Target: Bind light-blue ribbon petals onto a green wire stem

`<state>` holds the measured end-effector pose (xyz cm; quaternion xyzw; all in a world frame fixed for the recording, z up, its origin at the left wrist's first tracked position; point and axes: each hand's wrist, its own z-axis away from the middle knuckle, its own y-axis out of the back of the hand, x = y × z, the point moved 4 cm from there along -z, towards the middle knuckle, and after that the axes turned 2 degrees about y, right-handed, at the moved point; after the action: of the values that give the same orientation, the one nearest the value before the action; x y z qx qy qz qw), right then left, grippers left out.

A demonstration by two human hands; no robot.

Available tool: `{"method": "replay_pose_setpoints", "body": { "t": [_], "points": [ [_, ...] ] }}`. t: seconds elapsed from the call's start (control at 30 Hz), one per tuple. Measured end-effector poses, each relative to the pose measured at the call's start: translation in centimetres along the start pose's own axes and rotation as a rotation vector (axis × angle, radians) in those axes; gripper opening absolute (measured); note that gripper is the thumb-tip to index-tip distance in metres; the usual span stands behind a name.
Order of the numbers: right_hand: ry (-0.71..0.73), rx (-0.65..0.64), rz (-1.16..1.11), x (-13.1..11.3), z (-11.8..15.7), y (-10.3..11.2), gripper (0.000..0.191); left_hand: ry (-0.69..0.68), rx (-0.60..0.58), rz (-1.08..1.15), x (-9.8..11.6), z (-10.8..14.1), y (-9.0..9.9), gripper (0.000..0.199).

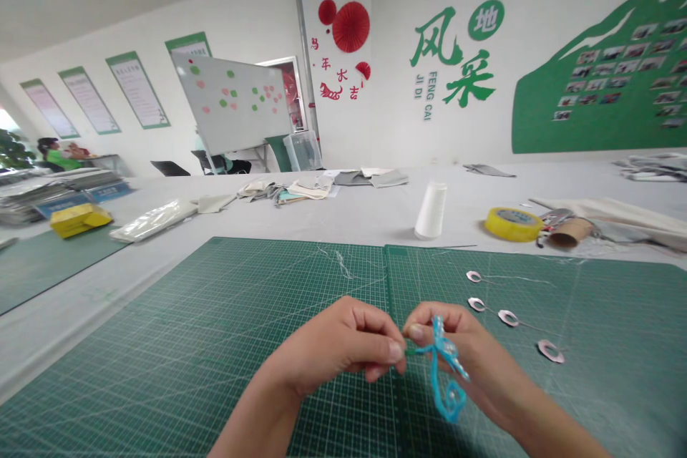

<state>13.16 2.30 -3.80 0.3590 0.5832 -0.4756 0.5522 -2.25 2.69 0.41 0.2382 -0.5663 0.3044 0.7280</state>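
Between the hands is a bright blue looped ornament (436,361) with clear beads or sparkles and a short green stem (411,352). My left hand (348,340) is closed, pinching the end of that stem between thumb and fingers. Just above the stem, my right hand (451,329) has thumb and forefinger pressed together; what lies between them is too small to make out. The ornament hangs in front of my right palm, with a curled loop at its bottom. Both hands are over the green cutting mat (257,315).
Several pale rings with thin tails, one a ring (550,351), lie on the mat to the right. Behind stand a white thread cone (431,210), yellow tape (514,224) and a cardboard tube (571,232). Fabric scraps (311,189), a yellow packet (81,220) and loose threads lie further off.
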Motion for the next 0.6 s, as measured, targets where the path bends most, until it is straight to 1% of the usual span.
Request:
{"method": "replay_pose_setpoints", "body": {
  "t": [0.1,0.17,0.27,0.37,0.53,0.6],
  "points": [
    [0.045,-0.070,0.120,-0.30,-0.14,0.39,0.027,0.022,-0.071,-0.120,-0.19,0.38,-0.11,0.012],
    [0.073,-0.122,0.194,-0.47,-0.24,0.56,0.026,0.025,-0.077,-0.210,-0.36,0.62,-0.08,0.014],
    [0.073,-0.169,0.236,-0.51,-0.32,0.75,0.026,0.043,-0.061,-0.338,-0.73,0.84,-0.01,0.013],
    [0.063,-0.191,0.264,-0.55,-0.30,0.76,0.028,0.064,-0.038,-0.436,-0.92,0.87,-0.01,0.012],
    [0.037,-0.195,0.295,-0.84,-0.24,0.35,0.031,0.117,0.016,-0.524,-0.76,0.87,-0.27,0.011],
    [0.037,-0.195,0.325,-0.91,-0.32,0.10,0.030,0.110,0.056,-0.565,-0.65,0.92,-0.29,0.013]
  ]
}}
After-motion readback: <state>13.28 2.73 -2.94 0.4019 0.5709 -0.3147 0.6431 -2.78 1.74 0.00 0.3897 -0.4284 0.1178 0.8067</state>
